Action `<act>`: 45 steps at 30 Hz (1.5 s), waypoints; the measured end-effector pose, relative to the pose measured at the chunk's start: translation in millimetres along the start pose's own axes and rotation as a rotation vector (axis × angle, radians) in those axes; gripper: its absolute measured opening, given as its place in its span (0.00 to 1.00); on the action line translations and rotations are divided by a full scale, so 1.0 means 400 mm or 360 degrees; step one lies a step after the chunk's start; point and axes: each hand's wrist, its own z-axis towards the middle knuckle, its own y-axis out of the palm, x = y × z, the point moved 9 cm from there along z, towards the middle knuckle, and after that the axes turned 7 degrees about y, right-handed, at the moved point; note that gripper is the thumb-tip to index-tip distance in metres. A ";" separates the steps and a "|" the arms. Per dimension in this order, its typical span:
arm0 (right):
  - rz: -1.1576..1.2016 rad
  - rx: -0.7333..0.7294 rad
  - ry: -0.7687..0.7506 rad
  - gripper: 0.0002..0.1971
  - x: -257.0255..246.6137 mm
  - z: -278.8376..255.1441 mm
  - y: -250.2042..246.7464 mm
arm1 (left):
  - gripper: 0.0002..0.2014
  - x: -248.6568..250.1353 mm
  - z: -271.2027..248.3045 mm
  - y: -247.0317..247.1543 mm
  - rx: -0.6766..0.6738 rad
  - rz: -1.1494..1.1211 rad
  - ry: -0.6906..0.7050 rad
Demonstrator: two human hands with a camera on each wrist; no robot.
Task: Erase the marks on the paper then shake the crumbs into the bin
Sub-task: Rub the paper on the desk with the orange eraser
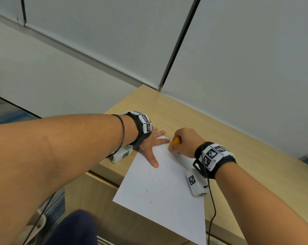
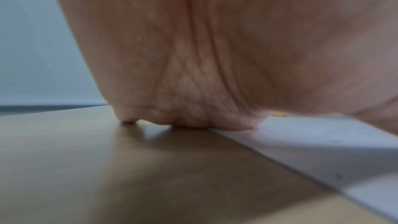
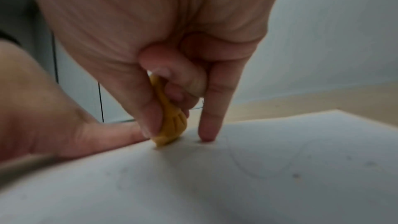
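A white sheet of paper lies on the wooden desk, its near corner hanging over the desk's front edge. Dark eraser crumbs are scattered over it, and faint pencil lines show in the right wrist view. My left hand lies flat with spread fingers, pressing the paper's far left corner. My right hand pinches a yellow eraser and holds its tip on the paper near the far corner. In the right wrist view the eraser touches the sheet beside my little finger.
A grey partition wall stands right behind the desk. A black cable runs from my right wrist over the desk's front edge. My dark-clothed knee is below the desk. No bin is in view.
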 end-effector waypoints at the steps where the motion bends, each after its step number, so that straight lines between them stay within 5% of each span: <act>1: -0.0008 -0.0072 -0.0033 0.09 -0.005 -0.002 0.006 | 0.63 -0.002 -0.003 0.001 -0.0003 0.0002 -0.0007; 5: 0.0007 -0.0471 -0.0073 0.11 -0.005 -0.029 0.031 | 0.62 0.004 -0.001 -0.004 0.0015 0.0016 -0.0007; 10: -0.0029 0.0013 0.0012 0.11 0.010 0.005 -0.001 | 0.63 -0.002 0.000 0.000 0.0028 -0.0037 0.0008; 16: -0.0094 -0.0456 -0.0160 0.12 -0.001 -0.034 0.027 | 0.63 -0.001 0.005 -0.001 0.0033 -0.0030 -0.0008; 22: -0.0037 -0.0021 -0.0160 0.09 -0.017 -0.019 -0.003 | 0.62 0.000 0.002 -0.001 0.0034 -0.0044 -0.0002; 28: -0.0135 -0.0350 -0.0235 0.10 -0.009 -0.059 0.024 | 0.62 -0.004 0.011 0.001 0.0046 0.0019 -0.0021; 37: 0.0058 -0.0070 -0.0182 0.10 -0.012 -0.068 0.024 | 0.66 -0.006 0.011 0.002 0.0046 -0.0036 -0.0031; 45: 0.0246 -0.0211 -0.0063 0.09 0.061 -0.079 0.022 | 0.62 -0.020 -0.018 -0.058 -0.0034 0.0152 -0.0061</act>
